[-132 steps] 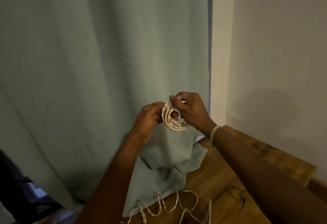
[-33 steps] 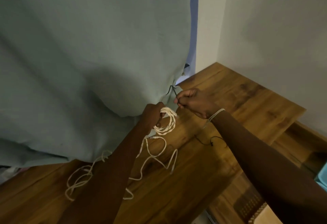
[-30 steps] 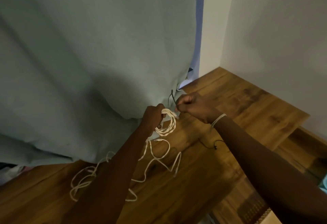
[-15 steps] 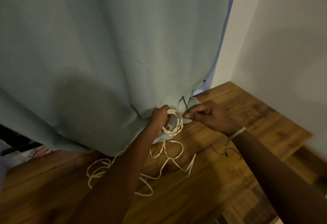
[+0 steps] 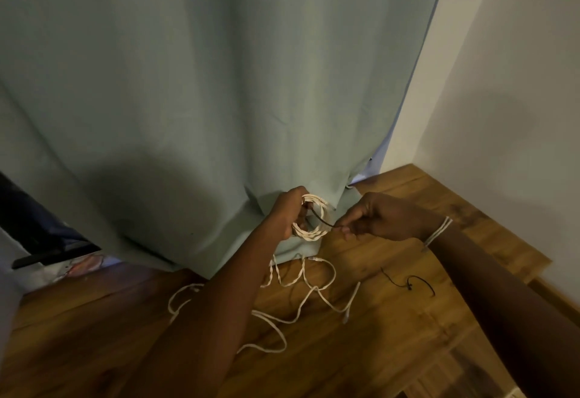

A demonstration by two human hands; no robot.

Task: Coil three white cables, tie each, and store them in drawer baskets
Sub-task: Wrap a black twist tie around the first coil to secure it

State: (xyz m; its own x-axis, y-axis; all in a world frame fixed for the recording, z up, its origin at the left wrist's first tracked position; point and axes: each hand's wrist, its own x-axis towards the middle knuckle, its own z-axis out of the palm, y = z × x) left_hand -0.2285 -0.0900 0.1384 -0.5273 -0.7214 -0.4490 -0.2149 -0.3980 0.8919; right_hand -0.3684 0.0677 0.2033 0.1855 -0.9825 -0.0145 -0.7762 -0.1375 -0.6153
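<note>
White braided cable coil (image 5: pixel 309 230) in left hand (image 5: pixel 287 213), thin black tie (image 5: pixel 323 221) through it.

A pale green curtain (image 5: pixel 194 90) hangs onto the wooden floor (image 5: pixel 392 344), beside a white wall (image 5: pixel 508 99).
</note>
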